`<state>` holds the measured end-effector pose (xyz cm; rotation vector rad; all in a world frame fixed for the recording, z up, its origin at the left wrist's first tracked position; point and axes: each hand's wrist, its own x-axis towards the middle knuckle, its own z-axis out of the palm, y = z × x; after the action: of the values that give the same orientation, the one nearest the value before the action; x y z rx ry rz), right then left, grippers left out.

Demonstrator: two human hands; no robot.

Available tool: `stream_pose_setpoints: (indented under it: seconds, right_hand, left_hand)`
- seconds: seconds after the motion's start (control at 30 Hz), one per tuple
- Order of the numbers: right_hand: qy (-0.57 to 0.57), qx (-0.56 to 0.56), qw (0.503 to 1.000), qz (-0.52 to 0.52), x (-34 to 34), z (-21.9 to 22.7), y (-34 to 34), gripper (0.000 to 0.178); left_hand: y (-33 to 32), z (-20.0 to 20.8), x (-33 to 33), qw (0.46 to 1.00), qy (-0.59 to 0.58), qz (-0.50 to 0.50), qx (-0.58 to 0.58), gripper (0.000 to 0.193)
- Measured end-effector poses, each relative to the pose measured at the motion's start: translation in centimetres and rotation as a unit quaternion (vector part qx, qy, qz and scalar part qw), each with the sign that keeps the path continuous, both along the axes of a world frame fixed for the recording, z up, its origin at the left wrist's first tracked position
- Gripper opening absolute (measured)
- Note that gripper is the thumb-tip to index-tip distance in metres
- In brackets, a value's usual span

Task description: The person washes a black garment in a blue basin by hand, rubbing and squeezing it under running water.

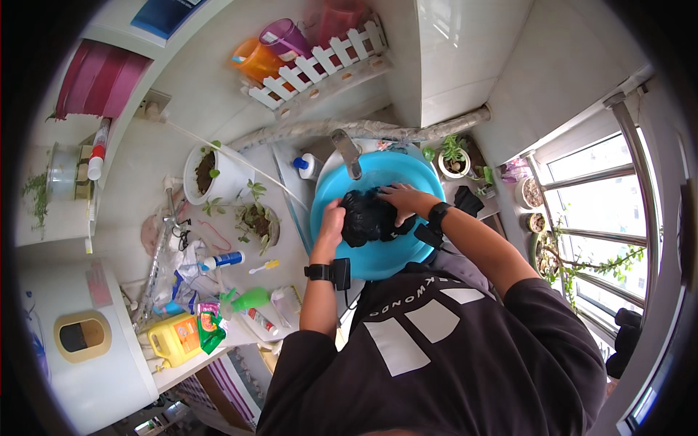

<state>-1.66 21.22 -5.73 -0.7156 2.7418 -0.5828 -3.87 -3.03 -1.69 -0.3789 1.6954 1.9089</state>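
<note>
A bundle of wet-looking black cloth (369,220) lies in a round bright-blue basin (323,251). My left hand (334,221) is at the cloth's left edge, its fingers curled closed on the fabric. On the cloth's upper right side rests my right hand (404,199), palm down, with fingers stretched out and the thumb apart. Above the basin's far rim hangs a metal faucet (347,151). Water shows in the basin just beyond the cloth. What kind of garment or fabric piece this is cannot be made out.
A white bottle with a blue cap (308,166) stands left of the basin. Potted plants (454,161) are at its far right. On the left counter lie a yellow toothbrush-like brush (264,267), a green spray bottle (250,299) and a yellow jug (174,340). A barred window is on the right.
</note>
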Motion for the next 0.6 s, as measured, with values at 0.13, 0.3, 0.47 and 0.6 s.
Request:
stream_pose_setpoints:
  seconds: [0.13, 0.3, 0.47, 0.6]
  right_hand:
    - [-0.123, -0.043, 0.991, -0.008, -2.2, -0.6, -1.8, 0.064]
    - [-0.186, -0.160, 0.967, -0.072, -4.4, -1.1, -2.1, 0.053]
    - [-0.136, -0.095, 0.956, -0.244, -3.8, -4.4, -0.6, 0.076]
    - [-0.137, 0.073, 0.987, -0.045, -2.5, -1.9, -3.7, 0.107]
  left_hand:
    - [-2.6, 1.3, 0.3, 0.991, -0.004, 0.045, 0.124, 0.033]
    - [-6.6, -3.3, 0.8, 0.998, -0.003, 0.060, -0.023, 0.037]
    - [-1.0, -4.3, 0.0, 0.875, 0.046, -0.207, -0.435, 0.091]
    - [1.5, -5.5, -0.8, 0.760, 0.093, -0.437, -0.473, 0.114]
